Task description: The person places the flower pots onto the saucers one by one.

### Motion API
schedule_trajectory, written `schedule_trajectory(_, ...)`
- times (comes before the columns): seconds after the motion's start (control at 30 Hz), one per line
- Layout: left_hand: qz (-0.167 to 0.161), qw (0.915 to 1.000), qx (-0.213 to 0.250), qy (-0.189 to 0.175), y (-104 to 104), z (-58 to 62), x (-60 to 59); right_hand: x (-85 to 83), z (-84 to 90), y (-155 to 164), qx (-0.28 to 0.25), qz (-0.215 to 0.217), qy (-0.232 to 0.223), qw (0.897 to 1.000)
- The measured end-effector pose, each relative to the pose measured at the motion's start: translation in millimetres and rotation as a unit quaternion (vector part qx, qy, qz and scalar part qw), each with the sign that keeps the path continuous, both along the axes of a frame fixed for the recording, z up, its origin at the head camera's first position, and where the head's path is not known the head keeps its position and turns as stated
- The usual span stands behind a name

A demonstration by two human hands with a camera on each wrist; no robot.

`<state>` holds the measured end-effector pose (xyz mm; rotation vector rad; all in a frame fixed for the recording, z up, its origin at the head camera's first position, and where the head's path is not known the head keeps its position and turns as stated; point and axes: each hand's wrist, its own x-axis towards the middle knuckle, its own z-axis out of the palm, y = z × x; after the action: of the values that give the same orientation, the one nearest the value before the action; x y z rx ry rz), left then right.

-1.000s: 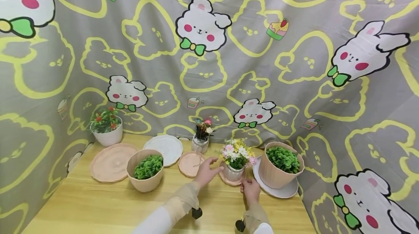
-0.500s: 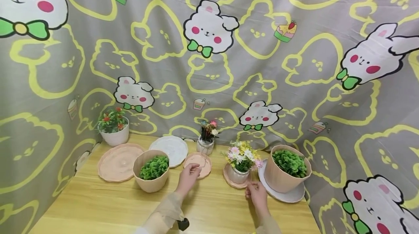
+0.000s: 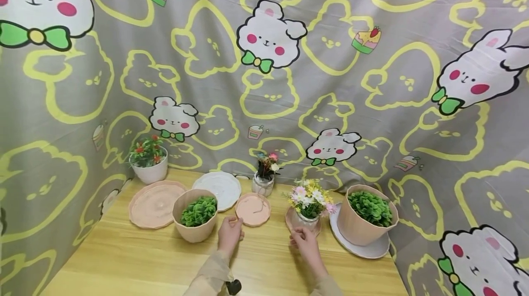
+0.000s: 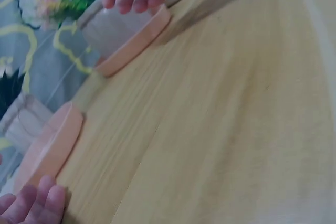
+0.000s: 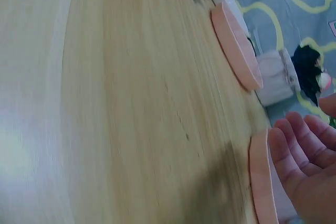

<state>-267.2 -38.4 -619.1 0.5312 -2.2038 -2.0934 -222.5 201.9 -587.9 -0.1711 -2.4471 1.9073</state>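
"Left hand [image 3: 230, 236]: released, fingers lightly bent. Right hand [image 3: 306, 243]: likewise released, fingers loose; the pair set apart above the desk [image 3: 264, 264]."

"Nearest to the left hand?"

"Small pink saucer [image 3: 246, 213], one, flat on the desk, just beyond the fingertips and to their right. Whether fingertips and rim touch, I cannot tell."

"Nearest to the right hand?"

"Flower pot [image 3: 311, 200], one, pale, upright, with white, pink and yellow blooms; just beyond the fingers, seated on a second pink saucer [image 3: 290, 221]. Contact with the fingers: cannot tell."

"Further items on the left hand's side?"

"Pink pot of green leaves [image 3: 196, 229], upright on the desk, just left of that hand. Large pink plate [image 3: 150, 208], farther left and beyond. White plate [image 3: 225, 190], beyond the hand. White pot with red flowers [image 3: 153, 172], well beyond, far to the left."

"Between the two hands?"

"Small vase with dark leaves [image 3: 263, 185], upright, well beyond both, behind the small pink saucer."

"Right of the right hand?"

"Larger pink pot of green leaves [image 3: 359, 224], upright on a second white plate [image 3: 369, 251]."

"Backdrop?"

"Grey cloth [image 3: 281, 121], printed with white rabbits and yellow outlines, beyond both hands."
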Motion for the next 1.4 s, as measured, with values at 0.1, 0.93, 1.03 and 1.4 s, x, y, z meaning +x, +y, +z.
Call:
schedule_trajectory(0.1,0.003,0.9997,0.02,-0.01,-2,-3.3,-5.2,-2.1,-1.5,-7,-0.002,0.007,0.005,1.0)
schedule_trajectory(0.93,-0.011,0.9989,0.0,-0.045,6,-15.6,-29.0,-62.0,1.7,-64,0.039,0.004,0.03,0.999)
schedule_trajectory(1.03,-0.012,0.9991,-0.009,-0.04,6,-17.4,-28.0,-74.4,4.9,-72,0.051,-0.01,0.032,0.998)
schedule_trajectory(1.4,-0.013,0.9973,-0.065,-0.03,-6,-18.8,-26.8,-115.5,6.1,-101,0.117,-0.083,0.057,0.988)
